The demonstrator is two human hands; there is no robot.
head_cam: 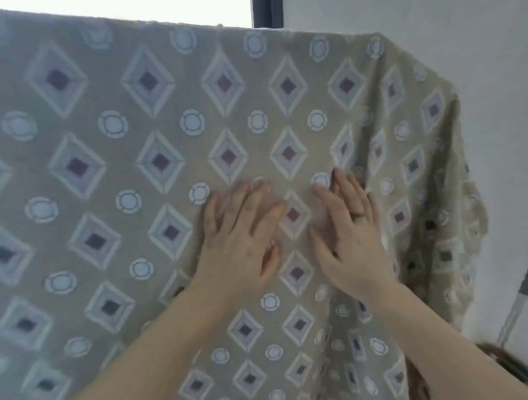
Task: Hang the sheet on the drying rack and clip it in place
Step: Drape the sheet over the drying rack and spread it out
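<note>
The sheet [135, 159] is hanging straight in front of the person, draped over what I take to be the top rail of the drying rack, though the rack itself is hiding under the cloth. Its top fold is running long from left to right, dipping a little toward the right. The right end is falling away in loose folds near the white wall [475, 42].

Both arms are reaching forward and up, side by side. They are meeting the face of the cloth somewhat right of the middle and well below the top fold. The left hand [243, 239] is lying flat on the fabric, fingers straight and spread. The right hand [348, 235] is doing the same just beside it, pressing where the creases are starting, so it is the one nearer the bunched right end. Neither is gripping anything.

I am seeing no clip anywhere. To my eye the hanging is largely done, the smoothing is under way, and the clipping along the top fold is not yet begun.
</note>
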